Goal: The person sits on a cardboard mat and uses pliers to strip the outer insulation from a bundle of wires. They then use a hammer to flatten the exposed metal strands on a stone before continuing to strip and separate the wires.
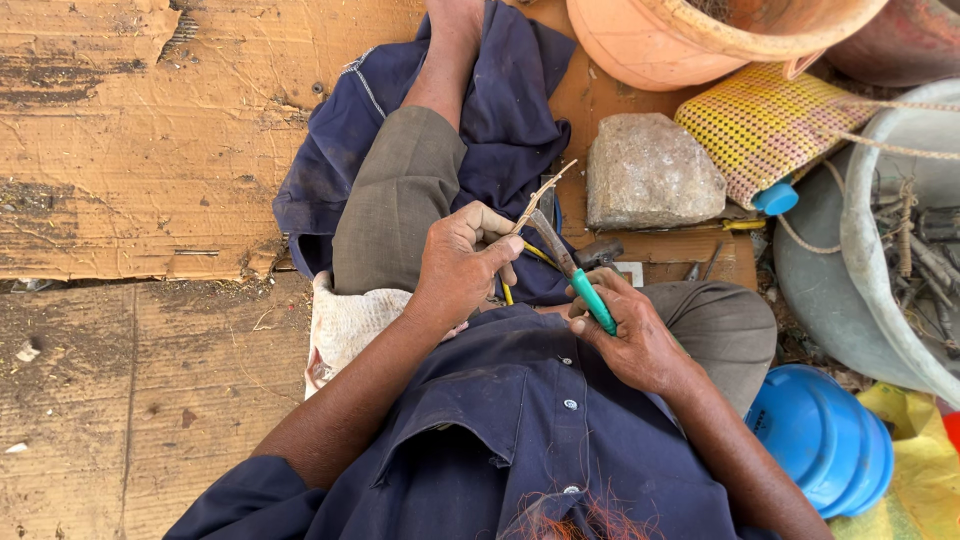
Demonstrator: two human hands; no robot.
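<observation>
I sit on flattened cardboard, looking down at my lap. My left hand pinches a thin pale wire or strip that sticks up and to the right. My right hand grips pliers with green handles; their dark metal jaws meet the strip just above my left fingers. A yellow strand hangs below my left hand. A dark blue cloth lies under my outstretched leg.
A grey stone lies just beyond my hands, with a small hammer head in front of it. An orange pot, a yellow woven bag, a grey basin of scrap and a blue helmet-like lid crowd the right.
</observation>
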